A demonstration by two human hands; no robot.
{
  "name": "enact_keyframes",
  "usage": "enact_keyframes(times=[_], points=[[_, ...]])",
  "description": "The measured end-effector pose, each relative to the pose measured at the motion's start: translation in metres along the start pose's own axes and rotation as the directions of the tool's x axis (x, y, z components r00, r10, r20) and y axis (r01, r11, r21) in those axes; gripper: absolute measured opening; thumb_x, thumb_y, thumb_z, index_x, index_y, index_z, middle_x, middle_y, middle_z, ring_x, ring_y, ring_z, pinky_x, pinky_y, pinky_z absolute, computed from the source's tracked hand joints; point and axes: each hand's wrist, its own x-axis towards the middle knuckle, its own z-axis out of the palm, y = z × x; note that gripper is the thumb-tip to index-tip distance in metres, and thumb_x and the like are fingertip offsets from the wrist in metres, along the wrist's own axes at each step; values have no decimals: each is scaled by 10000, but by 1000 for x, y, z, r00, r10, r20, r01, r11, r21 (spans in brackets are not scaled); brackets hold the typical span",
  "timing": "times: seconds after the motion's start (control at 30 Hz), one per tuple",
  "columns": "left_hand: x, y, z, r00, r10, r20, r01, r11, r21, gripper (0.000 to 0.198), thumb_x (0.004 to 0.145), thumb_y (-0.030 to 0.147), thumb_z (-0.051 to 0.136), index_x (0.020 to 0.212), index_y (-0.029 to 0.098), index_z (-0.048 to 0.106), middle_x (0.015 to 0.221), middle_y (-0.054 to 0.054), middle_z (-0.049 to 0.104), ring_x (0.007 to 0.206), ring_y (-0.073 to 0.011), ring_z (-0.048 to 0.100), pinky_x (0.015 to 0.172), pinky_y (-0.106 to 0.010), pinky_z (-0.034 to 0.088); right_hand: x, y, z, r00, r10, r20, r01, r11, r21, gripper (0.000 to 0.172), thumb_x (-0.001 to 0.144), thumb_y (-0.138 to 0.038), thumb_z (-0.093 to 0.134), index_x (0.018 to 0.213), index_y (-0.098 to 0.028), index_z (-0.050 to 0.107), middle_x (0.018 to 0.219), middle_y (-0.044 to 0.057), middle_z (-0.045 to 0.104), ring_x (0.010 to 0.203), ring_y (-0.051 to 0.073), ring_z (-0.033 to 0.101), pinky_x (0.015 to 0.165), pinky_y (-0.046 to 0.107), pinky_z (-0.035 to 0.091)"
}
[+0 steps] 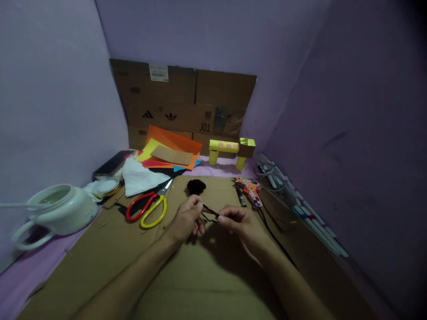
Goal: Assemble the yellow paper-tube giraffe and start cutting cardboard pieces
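Between my two hands a thin black cord, perhaps yarn, (210, 212) is stretched in a small loop above the cardboard. My left hand (191, 215) pinches one end of it between thumb and fingers. At the other end, the fingertips of my right hand (238, 222) are closed on the same cord. Just beyond my left hand lies a fuzzy black bundle (196, 186); I cannot tell whether the cord runs to it. Scissors (154, 202) with one red and one yellow handle lie spread to the left of my left hand.
A white pot (71, 211) stands at left, near a white cloth (142, 175) and coloured paper sheets (173, 142). A yellow paper animal figure (224, 146) stands at the back. To the right are a patterned glue gun (251, 191), a marker (240, 197) and rolled paper sticks (313, 222).
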Motion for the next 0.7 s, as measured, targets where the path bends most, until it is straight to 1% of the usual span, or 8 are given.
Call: enact_keyframes(times=[0.07, 0.13, 0.23, 0.3, 0.37, 0.5, 0.6, 0.7], points=[[1, -3, 5, 999, 2, 32, -2, 1000, 17, 250, 816, 446, 415, 832, 201, 366, 633, 28, 600, 323, -55, 458, 287, -138, 258, -3, -4, -6, 995, -96, 10, 96, 987, -129, 241, 587, -371, 748, 604, -152, 650, 557, -31, 516, 509, 73, 406, 489, 220, 287], [0, -6, 8, 999, 15, 40, -17, 998, 62, 230, 834, 437, 381, 845, 208, 367, 621, 37, 586, 332, -65, 463, 291, -145, 269, -4, -6, -12, 980, -196, 36, 198, 937, -288, 206, 644, -355, 697, 614, -157, 645, 593, -12, 530, 545, 99, 444, 511, 238, 311], [-3, -5, 9, 998, 66, 9, -67, 982, 178, 202, 859, 394, 353, 816, 203, 403, 555, 66, 507, 357, -57, 432, 339, -151, 304, -4, -7, -21, 933, -347, 99, 347, 786, -511, 171, 721, -314, 627, 633, -167, 629, 625, 9, 547, 591, 130, 487, 555, 262, 349], [-6, -3, 8, 994, 110, -25, -99, 958, 271, 180, 857, 351, 370, 782, 197, 425, 546, 69, 479, 387, -54, 421, 383, -160, 324, -3, -7, -27, 900, -409, 150, 407, 666, -625, 151, 766, -274, 583, 660, -174, 620, 653, 20, 562, 617, 140, 509, 576, 266, 365], [-9, 1, 6, 989, 140, -49, -113, 926, 361, 151, 843, 304, 392, 757, 192, 445, 550, 64, 478, 412, -59, 421, 414, -172, 322, -4, -8, -32, 882, -428, 196, 426, 549, -719, 130, 791, -236, 555, 695, -181, 622, 691, 24, 577, 633, 138, 525, 584, 260, 371], [-12, 6, 4, 974, 219, -56, -156, 831, 534, 154, 809, 232, 428, 674, 181, 481, 528, 56, 462, 463, -78, 426, 474, -201, 323, -5, -10, -38, 876, -409, 257, 413, 359, -837, 99, 796, -188, 546, 749, -198, 632, 745, 8, 595, 638, 123, 547, 589, 247, 363], [-13, 6, 4, 953, 298, -47, -196, 729, 656, 151, 778, 187, 457, 656, 166, 544, 562, 28, 522, 547, -103, 479, 534, -220, 346, -6, -12, -38, 879, -384, 282, 395, 257, -882, 101, 793, -173, 543, 764, -211, 632, 768, -1, 606, 657, 123, 557, 577, 242, 344], [-13, 6, 4, 937, 348, -34, -221, 664, 714, 152, 759, 147, 473, 704, 153, 614, 651, -10, 617, 631, -126, 549, 603, -235, 383, -6, -13, -36, 882, -365, 298, 384, 190, -903, 125, 810, -174, 517, 783, -218, 631, 793, 2, 610, 688, 130, 567, 578, 241, 336]])
